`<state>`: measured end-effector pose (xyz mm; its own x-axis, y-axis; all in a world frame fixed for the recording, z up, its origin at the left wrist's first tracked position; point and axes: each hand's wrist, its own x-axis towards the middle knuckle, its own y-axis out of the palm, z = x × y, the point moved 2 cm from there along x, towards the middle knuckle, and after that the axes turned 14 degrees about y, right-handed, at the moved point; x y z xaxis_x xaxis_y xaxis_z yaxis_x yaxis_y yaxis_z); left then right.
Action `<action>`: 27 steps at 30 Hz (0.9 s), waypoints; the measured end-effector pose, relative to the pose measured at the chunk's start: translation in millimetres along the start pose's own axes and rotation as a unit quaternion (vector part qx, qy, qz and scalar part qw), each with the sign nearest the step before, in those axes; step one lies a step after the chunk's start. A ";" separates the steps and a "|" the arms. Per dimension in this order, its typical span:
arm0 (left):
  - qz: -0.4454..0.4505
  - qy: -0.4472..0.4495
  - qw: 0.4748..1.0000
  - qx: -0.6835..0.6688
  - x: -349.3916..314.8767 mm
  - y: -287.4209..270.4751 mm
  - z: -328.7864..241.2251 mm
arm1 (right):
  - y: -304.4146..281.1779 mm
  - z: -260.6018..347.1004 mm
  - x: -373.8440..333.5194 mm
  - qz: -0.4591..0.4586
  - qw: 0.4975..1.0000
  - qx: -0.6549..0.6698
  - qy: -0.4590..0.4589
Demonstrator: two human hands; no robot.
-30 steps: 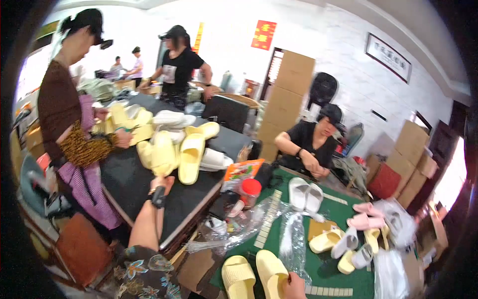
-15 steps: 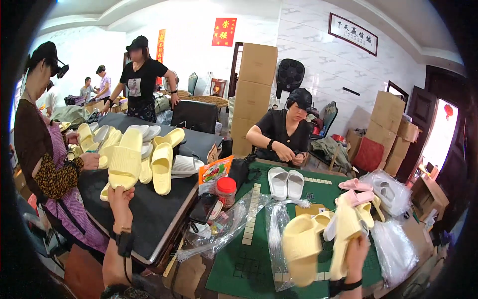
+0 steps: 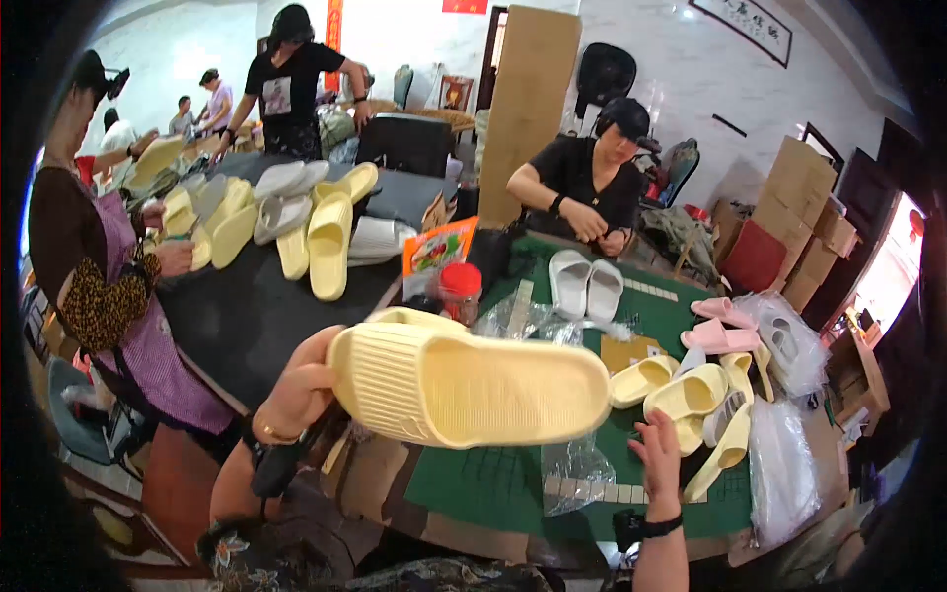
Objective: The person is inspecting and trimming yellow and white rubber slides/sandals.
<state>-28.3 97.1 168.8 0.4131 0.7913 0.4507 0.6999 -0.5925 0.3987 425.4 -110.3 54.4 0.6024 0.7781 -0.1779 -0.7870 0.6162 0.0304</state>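
In front of me my left hand (image 3: 301, 390) grips a pale yellow slide slipper (image 3: 513, 390) by its ribbed strap end, sole pointing right. Another yellow edge shows behind its strap; I cannot tell if that is a second slipper. My right hand (image 3: 659, 459) is empty, fingers apart, just below a yellow slipper (image 3: 688, 390) in the pile on the green table (image 3: 473, 493). Grey and pink slippers (image 3: 720, 335) lie in and beside that pile. A white pair of slippers (image 3: 586, 286) stands farther back.
On the left, a dark table (image 3: 237, 316) bears several yellow and grey slippers (image 3: 328, 242). Between the tables are a red-lidded jar (image 3: 459, 291) and an orange packet (image 3: 439, 255). Clear plastic bags (image 3: 784, 464) lie at right. Co-workers stand at left; one sits opposite (image 3: 582, 187).
My left hand has brought a yellow slipper from the dark table to the middle. My right hand has let go of yellow slippers at the green table. A co-worker at left now raises a slipper.
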 end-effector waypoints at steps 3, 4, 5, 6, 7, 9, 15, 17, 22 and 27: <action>0.058 -0.084 0.995 0.002 7.5 5.2 35.3 | 46.7 -13.6 -2.4 0.168 0.978 0.092 0.084; 0.068 -0.109 0.992 -0.003 8.6 8.8 51.7 | 59.4 -20.4 -5.8 0.201 0.968 0.079 0.124; 0.087 -0.132 0.987 0.024 9.1 11.1 65.8 | 71.3 -27.5 -12.6 0.263 0.940 0.134 0.169; 0.109 -0.153 0.981 0.049 11.6 12.7 79.7 | 81.7 -32.7 -18.7 0.337 0.896 0.198 0.208; 0.132 -0.130 0.980 0.078 12.4 16.0 93.2 | 89.5 -36.7 -20.1 0.371 0.881 0.183 0.231; 0.174 -0.166 0.963 0.119 12.7 16.4 116.8 | 99.9 -47.3 -24.2 0.377 0.878 0.112 0.272; 0.335 -0.186 0.853 0.355 10.9 -11.5 150.7 | 121.2 -82.5 -35.0 0.270 0.928 -0.124 0.227; 0.334 -0.195 0.824 0.414 6.0 -22.7 151.8 | 130.1 -88.1 -36.1 0.258 0.919 -0.254 0.154; 0.321 -0.203 0.812 0.444 -7.0 -37.3 144.9 | 153.7 -84.6 -41.9 0.158 0.900 -0.403 0.052; 0.256 -0.159 0.812 0.499 -13.6 -43.7 148.9 | 161.9 -81.8 -46.6 0.153 0.873 -0.464 -0.008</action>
<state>22.2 134.6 26.3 0.8177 0.5724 0.0612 0.4470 -0.5643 -0.6941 259.1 -56.8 -12.8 0.3411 0.8950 -0.2873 -0.6761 0.0212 -0.7365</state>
